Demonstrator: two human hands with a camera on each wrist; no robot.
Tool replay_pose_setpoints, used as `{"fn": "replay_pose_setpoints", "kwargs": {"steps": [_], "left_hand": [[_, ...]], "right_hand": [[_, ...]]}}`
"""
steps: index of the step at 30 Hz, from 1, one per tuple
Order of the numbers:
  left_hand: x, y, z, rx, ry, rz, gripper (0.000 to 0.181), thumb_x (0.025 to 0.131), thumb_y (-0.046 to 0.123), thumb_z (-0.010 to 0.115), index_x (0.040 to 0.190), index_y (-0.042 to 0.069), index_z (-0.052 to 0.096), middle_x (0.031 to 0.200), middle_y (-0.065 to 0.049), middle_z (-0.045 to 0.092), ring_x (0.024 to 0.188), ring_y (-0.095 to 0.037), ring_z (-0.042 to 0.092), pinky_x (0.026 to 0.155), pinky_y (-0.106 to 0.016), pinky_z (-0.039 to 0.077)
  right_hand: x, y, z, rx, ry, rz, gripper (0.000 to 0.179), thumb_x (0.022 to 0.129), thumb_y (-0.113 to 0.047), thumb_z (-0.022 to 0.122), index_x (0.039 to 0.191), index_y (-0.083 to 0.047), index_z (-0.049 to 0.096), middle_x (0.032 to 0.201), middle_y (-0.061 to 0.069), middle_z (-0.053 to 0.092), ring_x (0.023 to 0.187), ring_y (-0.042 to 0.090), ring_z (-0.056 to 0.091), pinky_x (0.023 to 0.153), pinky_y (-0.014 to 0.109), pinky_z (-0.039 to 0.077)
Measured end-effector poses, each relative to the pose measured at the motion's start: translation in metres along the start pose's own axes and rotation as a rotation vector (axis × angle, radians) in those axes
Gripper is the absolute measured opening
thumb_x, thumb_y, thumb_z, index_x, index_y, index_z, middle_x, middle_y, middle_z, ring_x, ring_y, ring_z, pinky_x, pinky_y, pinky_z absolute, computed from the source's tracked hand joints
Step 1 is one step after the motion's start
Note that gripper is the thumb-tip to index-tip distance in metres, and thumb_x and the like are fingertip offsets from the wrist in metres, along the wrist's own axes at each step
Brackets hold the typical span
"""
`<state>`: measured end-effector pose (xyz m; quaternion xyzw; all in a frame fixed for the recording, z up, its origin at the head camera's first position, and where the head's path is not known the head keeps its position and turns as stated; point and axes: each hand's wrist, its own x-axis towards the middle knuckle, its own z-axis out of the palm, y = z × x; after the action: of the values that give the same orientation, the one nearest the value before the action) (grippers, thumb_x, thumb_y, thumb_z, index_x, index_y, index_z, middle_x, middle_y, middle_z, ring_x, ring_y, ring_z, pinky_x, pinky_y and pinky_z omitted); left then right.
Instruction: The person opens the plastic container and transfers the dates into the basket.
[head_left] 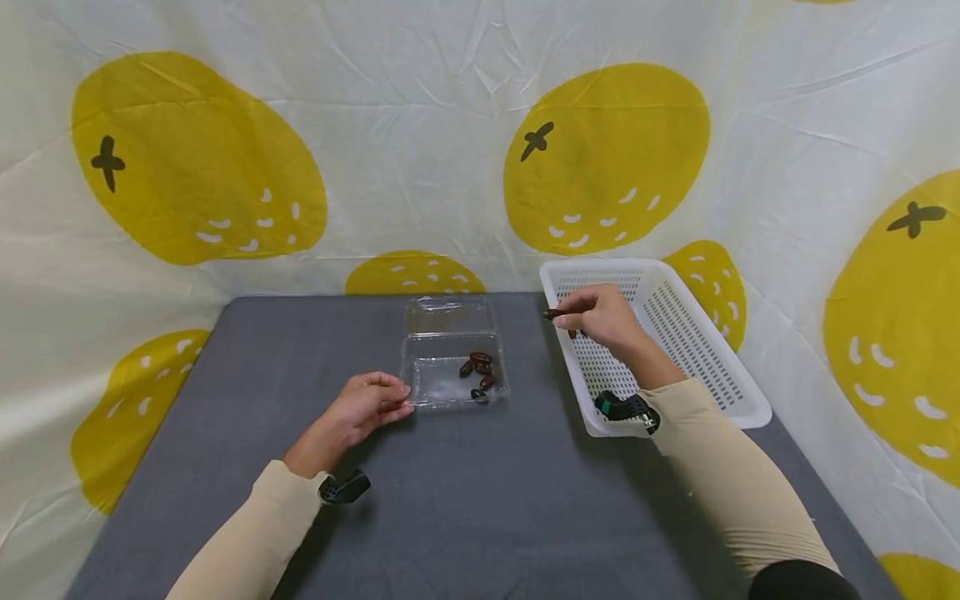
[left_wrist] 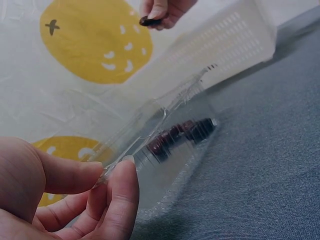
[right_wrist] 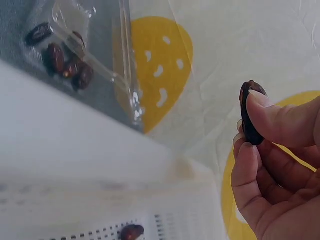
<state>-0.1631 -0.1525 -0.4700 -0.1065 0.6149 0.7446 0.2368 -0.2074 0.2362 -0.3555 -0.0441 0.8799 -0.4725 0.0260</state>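
Between thumb and fingers, my right hand (head_left: 600, 317) pinches a dark brown date (right_wrist: 250, 112), held up over the left rim of the white basket (head_left: 720, 379). In the right wrist view another date (right_wrist: 132, 232) lies inside that basket. My left hand (head_left: 369, 406) pinches the near-left corner of a clear plastic box (head_left: 435, 387), thumb above and fingers below its rim. Several dates (head_left: 482, 367) lie in the right part of the box. Its hinged lid (head_left: 450, 317) stands open toward the back.
A grey cloth-covered table (head_left: 480, 508) carries both containers, the basket to the right of the box. Behind the table hangs a white curtain (head_left: 420, 167) with yellow fruit prints. A dark wrist strap (head_left: 345, 487) sits on the left wrist.
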Motion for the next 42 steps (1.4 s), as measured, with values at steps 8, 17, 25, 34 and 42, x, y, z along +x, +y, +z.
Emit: {"fn": "replay_pose_setpoints", "kwargs": {"steps": [8, 17, 25, 34, 42], "left_hand": [[0.0, 0.002, 0.002, -0.01, 0.003, -0.003, 0.009, 0.098, -0.001, 0.068, 0.103, 0.003, 0.062, 0.087, -0.007, 0.065, 0.071, -0.014, 0.07, 0.071, -0.027, 0.066], [-0.001, 0.002, 0.002, -0.002, -0.002, -0.004, 0.011, 0.098, 0.0, 0.068, 0.107, 0.001, 0.062, 0.089, -0.007, 0.065, 0.073, -0.014, 0.07, 0.073, -0.027, 0.067], [-0.002, 0.0, 0.001, 0.006, -0.007, 0.0, 0.01, 0.098, 0.0, 0.069, 0.106, 0.001, 0.063, 0.089, -0.007, 0.065, 0.073, -0.014, 0.07, 0.073, -0.027, 0.066], [-0.003, 0.0, 0.001, 0.007, -0.001, -0.005, 0.012, 0.098, 0.002, 0.069, 0.108, 0.001, 0.062, 0.092, -0.009, 0.066, 0.074, -0.014, 0.071, 0.074, -0.027, 0.067], [-0.004, 0.002, 0.0, -0.004, -0.009, -0.008, 0.011, 0.098, 0.001, 0.069, 0.107, 0.002, 0.063, 0.09, -0.008, 0.066, 0.073, -0.014, 0.071, 0.074, -0.027, 0.067]], "right_hand": [[0.003, 0.008, -0.015, 0.012, 0.0, 0.014, 0.022, 0.09, -0.006, 0.08, 0.11, 0.005, 0.076, 0.089, 0.004, 0.077, 0.074, 0.014, 0.069, 0.069, 0.028, 0.06], [0.005, 0.024, -0.026, -0.075, 0.042, 0.034, 0.024, 0.09, -0.01, 0.08, 0.11, 0.004, 0.076, 0.088, -0.003, 0.075, 0.079, 0.012, 0.064, 0.07, 0.025, 0.053], [0.006, 0.034, -0.03, -0.122, 0.065, 0.075, 0.026, 0.091, -0.012, 0.08, 0.112, 0.004, 0.076, 0.095, 0.004, 0.077, 0.086, 0.016, 0.062, 0.077, 0.029, 0.048], [0.01, 0.041, -0.034, -0.122, 0.074, 0.12, 0.029, 0.092, -0.013, 0.079, 0.115, 0.004, 0.075, 0.099, 0.006, 0.076, 0.095, 0.024, 0.058, 0.081, 0.033, 0.044], [0.017, 0.051, -0.036, -0.121, 0.069, 0.138, 0.033, 0.089, -0.018, 0.083, 0.114, 0.002, 0.076, 0.092, -0.004, 0.075, 0.089, 0.018, 0.057, 0.073, 0.029, 0.044]]}}
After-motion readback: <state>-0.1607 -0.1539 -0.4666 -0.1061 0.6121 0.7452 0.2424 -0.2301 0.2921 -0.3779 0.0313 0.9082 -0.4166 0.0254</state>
